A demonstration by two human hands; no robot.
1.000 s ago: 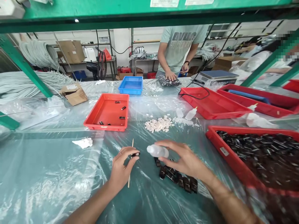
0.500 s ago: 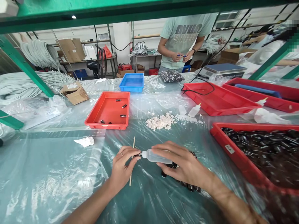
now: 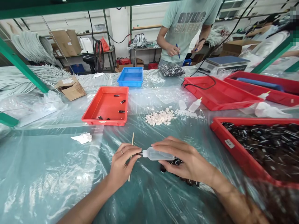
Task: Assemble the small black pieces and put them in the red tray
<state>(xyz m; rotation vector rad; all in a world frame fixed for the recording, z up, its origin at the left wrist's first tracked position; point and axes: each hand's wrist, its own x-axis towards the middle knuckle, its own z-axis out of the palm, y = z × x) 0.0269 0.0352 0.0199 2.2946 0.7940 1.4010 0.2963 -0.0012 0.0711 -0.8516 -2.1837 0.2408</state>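
Observation:
My left hand [image 3: 123, 160] pinches a small black part [image 3: 140, 152], mostly hidden by the fingertips. My right hand [image 3: 184, 158] is closed around a translucent squeeze bottle [image 3: 160, 153], tipped on its side, its nozzle end meeting the black part. A thin wooden stick [image 3: 132, 139] runs behind the fingers of my left hand; whether it is held or lies on the table I cannot tell. Beneath my right hand lies a cluster of black parts [image 3: 163, 168], partly covered by it. Beyond both hands is a pile of small white pieces [image 3: 160, 116].
An orange-red tray [image 3: 102, 122] holds several black pieces. At right, a red bin [image 3: 230, 155] is filled with black parts. Farther back are a blue tray [image 3: 130, 82], a red tray [image 3: 224, 101] and another squeeze bottle [image 3: 194, 106]. A co-worker [image 3: 187, 31] stands across the table.
The whole view has shifted slightly, with the background higher in the picture. My hands and the bottle keep nearly the same pose. The co-worker's hands have moved apart, one holding a blue pen-like object.

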